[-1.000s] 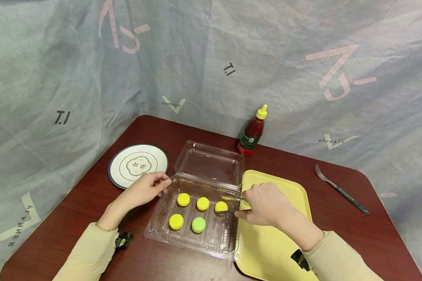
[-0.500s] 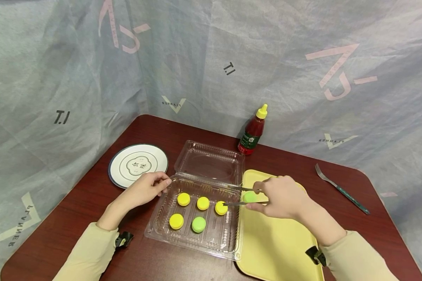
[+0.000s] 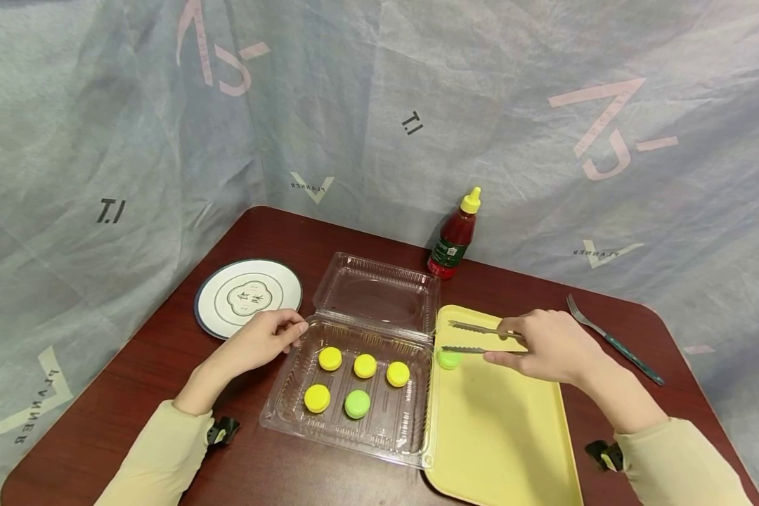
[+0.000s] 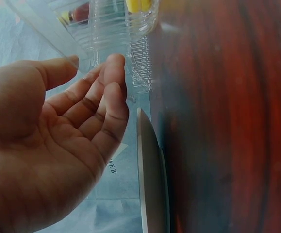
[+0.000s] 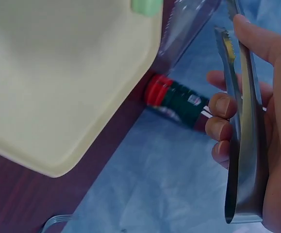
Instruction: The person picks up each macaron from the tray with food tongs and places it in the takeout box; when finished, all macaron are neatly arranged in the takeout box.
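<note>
My right hand (image 3: 550, 346) holds metal food tongs (image 5: 247, 136) above the yellow tray (image 3: 506, 436). The tongs' arms stand apart with nothing between them, and a green macaron (image 3: 449, 360) lies on the tray just below their tips. To the left, an open clear plastic container (image 3: 386, 439) holds several yellow macarons (image 3: 398, 374) and a green macaron (image 3: 357, 405) in two rows. My left hand (image 3: 262, 341) is at the container's back left corner, its fingers loosely bent and the thumb tip touching or close to the rim.
A white plate with a dark rim (image 3: 218, 299) lies behind my left hand. At the back stands a red sauce bottle (image 3: 452, 242) with a yellow cap. A fork (image 3: 613, 341) rests right of the tray. The container's lid (image 3: 376, 295) lies folded back.
My right hand has drawn the tongs rightward from the rightmost yellow macaron to above the tray; that macaron stays in the container. The left hand has not moved.
</note>
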`<state>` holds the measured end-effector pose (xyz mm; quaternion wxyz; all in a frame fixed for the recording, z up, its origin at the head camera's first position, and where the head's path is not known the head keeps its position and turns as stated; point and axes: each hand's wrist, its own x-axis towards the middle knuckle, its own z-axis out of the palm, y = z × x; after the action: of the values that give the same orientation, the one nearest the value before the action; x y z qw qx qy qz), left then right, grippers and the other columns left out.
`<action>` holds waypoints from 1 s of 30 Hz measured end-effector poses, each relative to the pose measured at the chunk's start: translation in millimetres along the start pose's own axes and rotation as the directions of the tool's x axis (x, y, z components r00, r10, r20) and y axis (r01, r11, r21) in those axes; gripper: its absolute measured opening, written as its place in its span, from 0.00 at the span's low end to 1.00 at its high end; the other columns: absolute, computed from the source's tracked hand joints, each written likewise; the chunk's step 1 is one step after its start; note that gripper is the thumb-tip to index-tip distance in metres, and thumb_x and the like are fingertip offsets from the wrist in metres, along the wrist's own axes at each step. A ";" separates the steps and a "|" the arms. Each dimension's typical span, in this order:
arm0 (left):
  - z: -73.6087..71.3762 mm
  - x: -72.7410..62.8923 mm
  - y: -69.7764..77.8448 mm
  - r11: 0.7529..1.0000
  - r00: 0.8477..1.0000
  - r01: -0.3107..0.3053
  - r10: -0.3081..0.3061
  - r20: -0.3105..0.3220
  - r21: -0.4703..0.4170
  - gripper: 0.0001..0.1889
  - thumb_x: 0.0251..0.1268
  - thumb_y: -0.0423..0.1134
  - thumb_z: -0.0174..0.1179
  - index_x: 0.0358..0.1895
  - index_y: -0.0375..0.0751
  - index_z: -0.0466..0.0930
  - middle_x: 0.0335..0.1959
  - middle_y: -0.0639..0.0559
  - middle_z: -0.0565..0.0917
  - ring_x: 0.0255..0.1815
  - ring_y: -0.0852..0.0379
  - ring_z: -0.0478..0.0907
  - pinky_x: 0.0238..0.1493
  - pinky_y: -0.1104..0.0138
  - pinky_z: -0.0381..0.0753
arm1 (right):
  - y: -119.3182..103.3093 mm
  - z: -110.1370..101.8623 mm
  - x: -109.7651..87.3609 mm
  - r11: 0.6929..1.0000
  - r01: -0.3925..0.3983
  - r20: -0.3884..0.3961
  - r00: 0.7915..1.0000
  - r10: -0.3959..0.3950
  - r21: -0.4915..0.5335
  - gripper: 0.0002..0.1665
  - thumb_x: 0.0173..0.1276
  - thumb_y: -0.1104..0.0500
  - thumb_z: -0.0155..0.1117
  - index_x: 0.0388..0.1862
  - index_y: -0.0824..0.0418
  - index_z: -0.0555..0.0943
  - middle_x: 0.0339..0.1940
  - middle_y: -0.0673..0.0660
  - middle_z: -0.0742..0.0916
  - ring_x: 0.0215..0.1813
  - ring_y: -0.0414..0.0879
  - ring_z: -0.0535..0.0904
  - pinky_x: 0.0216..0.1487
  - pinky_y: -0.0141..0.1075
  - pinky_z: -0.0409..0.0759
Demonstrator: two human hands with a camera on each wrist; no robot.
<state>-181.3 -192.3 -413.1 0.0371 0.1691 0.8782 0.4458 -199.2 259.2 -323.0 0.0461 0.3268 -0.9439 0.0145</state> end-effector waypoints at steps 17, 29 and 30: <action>-0.7 -0.1 0.6 1.000 1.000 -0.002 0.002 0.007 0.002 0.09 0.77 0.37 0.54 0.40 0.36 0.81 0.25 0.55 0.80 0.27 0.51 0.80 0.32 0.66 0.79 | 15.2 12.5 -1.8 0.999 -0.025 0.125 0.992 0.030 -0.040 0.25 0.57 0.33 0.71 0.39 0.51 0.89 0.28 0.40 0.86 0.25 0.34 0.76 0.25 0.36 0.74; -0.4 -0.2 0.6 1.000 1.000 -0.005 0.005 0.009 0.007 0.09 0.77 0.37 0.54 0.40 0.37 0.81 0.25 0.55 0.80 0.26 0.53 0.80 0.32 0.65 0.79 | 18.0 27.0 6.1 0.998 0.038 0.146 0.989 -0.029 -0.059 0.17 0.56 0.35 0.73 0.30 0.46 0.87 0.26 0.40 0.85 0.24 0.36 0.75 0.25 0.37 0.75; -0.3 -0.2 0.5 1.000 1.000 -0.003 0.003 0.009 0.007 0.09 0.77 0.37 0.54 0.40 0.37 0.81 0.25 0.55 0.80 0.26 0.53 0.80 0.32 0.65 0.79 | 18.0 27.9 6.7 0.998 0.041 0.150 0.988 -0.033 -0.054 0.17 0.56 0.35 0.73 0.29 0.46 0.87 0.27 0.40 0.86 0.24 0.36 0.76 0.25 0.37 0.75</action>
<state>-181.1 -192.3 -412.6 0.0398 0.1725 0.8793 0.4422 -217.8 267.7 -350.0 -0.0151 0.3429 -0.9385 -0.0375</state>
